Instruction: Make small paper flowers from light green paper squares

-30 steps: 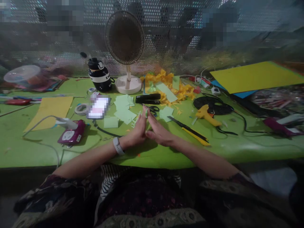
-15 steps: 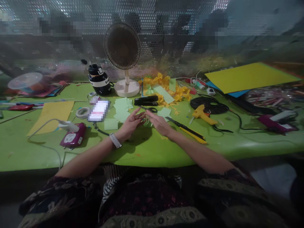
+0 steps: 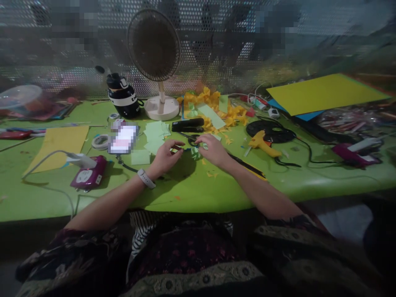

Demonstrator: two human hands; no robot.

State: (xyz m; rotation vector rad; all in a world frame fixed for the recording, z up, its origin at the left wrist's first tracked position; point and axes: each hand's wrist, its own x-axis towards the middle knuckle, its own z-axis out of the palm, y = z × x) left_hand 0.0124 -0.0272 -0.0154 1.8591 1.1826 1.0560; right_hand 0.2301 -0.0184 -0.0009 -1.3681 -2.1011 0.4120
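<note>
My left hand (image 3: 168, 157) is held just above the table, its thumb and forefinger apart with a gap between them. My right hand (image 3: 215, 152) faces it from the other side, fingers bent and closed at a small curled piece of green paper (image 3: 195, 154). Just beyond the fingertips lie scissors with black handles (image 3: 193, 139), partly hidden by the right hand. Behind them is a black stapler (image 3: 187, 125). Cut pale green paper sheets (image 3: 154, 134) lie beyond my left hand. A yellow and black utility knife (image 3: 249, 167) is partly under my right forearm.
Orange paper flowers (image 3: 206, 99) are heaped at the back beside a fan (image 3: 161, 108) and a dark bottle (image 3: 123, 101). A phone (image 3: 123, 139), tape roll (image 3: 100, 142) and purple power socket (image 3: 89, 175) stand left. A yellow glue gun (image 3: 262, 144) with a cord lies right.
My hands were close together, fingers nearly meeting. Now they have drawn apart, with both sets of fingers more bent. The view has shifted slightly; the scissors and stapler appear to lie still.
</note>
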